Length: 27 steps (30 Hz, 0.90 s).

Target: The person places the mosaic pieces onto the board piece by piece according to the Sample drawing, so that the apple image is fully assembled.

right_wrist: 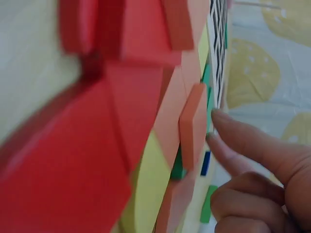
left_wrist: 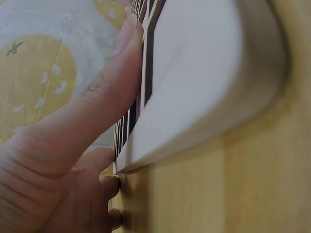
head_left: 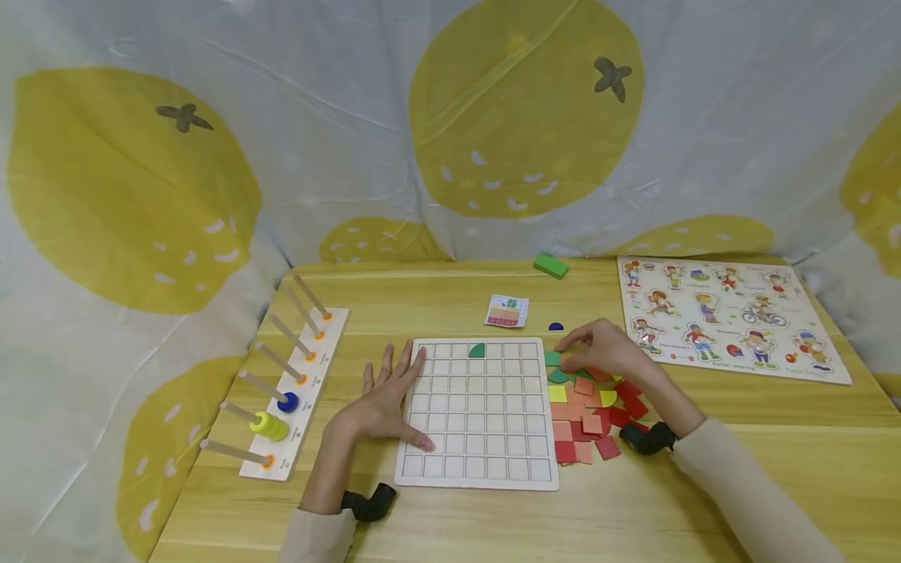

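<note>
A white gridded board (head_left: pixel 479 490) lies flat, with a green quarter-circle tile (head_left: pixel 478 351) in its top row. My left hand (head_left: pixel 380 403) rests spread on the board's left edge, its thumb over the lower squares; the left wrist view shows that thumb (left_wrist: pixel 99 94) along the board's face. To the right of the board, my right hand (head_left: pixel 605 350) pinches a green square tile (head_left: pixel 552 358) between thumb and index finger, the other fingers curled. Below it spreads a pile of red, orange, yellow and green tiles, with an orange tile (right_wrist: pixel 193 127) near my fingers in the right wrist view.
A pattern card (head_left: pixel 507 311) and a dark blue half-circle tile (head_left: pixel 556 326) lie beyond the board. Farther back is a green block (head_left: pixel 551 266). A sports picture puzzle (head_left: pixel 732 320) lies at the right, and a peg rack (head_left: pixel 327 344) with yellow and blue rings stands at the left.
</note>
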### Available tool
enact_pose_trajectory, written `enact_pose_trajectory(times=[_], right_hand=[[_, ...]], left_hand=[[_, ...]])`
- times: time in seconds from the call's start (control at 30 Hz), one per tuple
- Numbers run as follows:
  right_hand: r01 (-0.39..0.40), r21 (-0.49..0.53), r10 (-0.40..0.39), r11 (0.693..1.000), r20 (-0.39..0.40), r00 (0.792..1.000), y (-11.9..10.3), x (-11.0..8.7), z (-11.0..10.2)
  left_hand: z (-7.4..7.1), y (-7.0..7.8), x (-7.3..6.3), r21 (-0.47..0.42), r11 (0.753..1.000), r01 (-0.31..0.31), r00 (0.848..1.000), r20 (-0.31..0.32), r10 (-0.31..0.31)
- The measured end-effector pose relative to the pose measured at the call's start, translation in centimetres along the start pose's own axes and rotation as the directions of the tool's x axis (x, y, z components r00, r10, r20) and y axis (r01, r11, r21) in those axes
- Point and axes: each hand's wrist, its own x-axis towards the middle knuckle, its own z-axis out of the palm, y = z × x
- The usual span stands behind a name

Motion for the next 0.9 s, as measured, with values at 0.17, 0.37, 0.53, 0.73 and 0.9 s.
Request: enact_pose_trajectory(times=[0.17,0.37,0.53,0.73,0.9], right_hand=[[-0.011,0.014,0.011,1.0,0.003,1.0,-0.5,0.6,0.6],[-0.054,0.07,0.054,0.996,0.001,0.999,0.0,0.8,0.3],[-0.071,0.095,0.07,0.993,0.017,0.997,0.3,1.0,0.0],[-0.047,0.05,0.047,0.998,-0.003,0.999,0.3,1.4,-0.5],[-0.067,0.058,0.067,0.996,0.0,0.998,0.1,1.4,-0.5]], left_hand=[[0.0,0.0,0.1,0.006,1.0,-0.004,1.0,-0.002,0.004],[0.0,0.0,0.1,0.004,1.0,-0.007,1.0,-0.001,0.007],[0.0,0.0,0.0,-0.004,1.0,-0.007,1.0,-0.002,0.007],[0.0,0.0,0.0,0.007,1.0,-0.001,1.0,0.001,0.001],[0.0,0.0,0.0,0.009,1.0,0.001,1.0,0.004,-0.001]])
